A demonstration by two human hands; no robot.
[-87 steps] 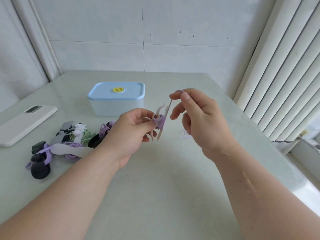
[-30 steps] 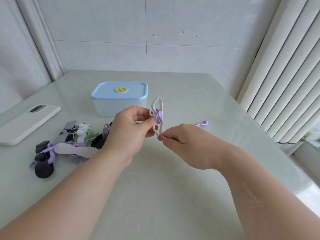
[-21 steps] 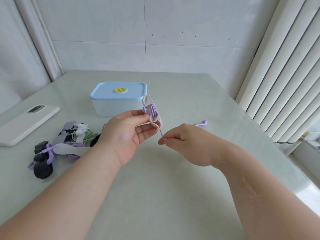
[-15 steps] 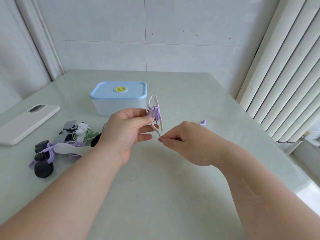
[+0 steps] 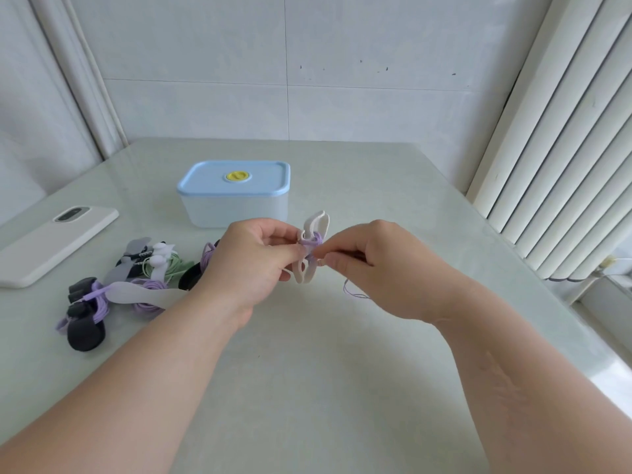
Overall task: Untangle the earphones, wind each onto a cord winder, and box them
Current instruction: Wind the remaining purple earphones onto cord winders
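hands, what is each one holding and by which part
The left hand grips the white cord winder by its middle; the right hand pinches the purple earphone cord right beside the winder.

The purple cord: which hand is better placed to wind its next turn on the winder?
Right, probably. The right hand pinches the purple cord beside the winder, with slack hanging below. The left hand grips the winder and is busy steadying it.

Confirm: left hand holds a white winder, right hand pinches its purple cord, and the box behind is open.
Wrong: in the head view the box is shut, lid on. Left hand holds the winder, right hand pinches the cord.
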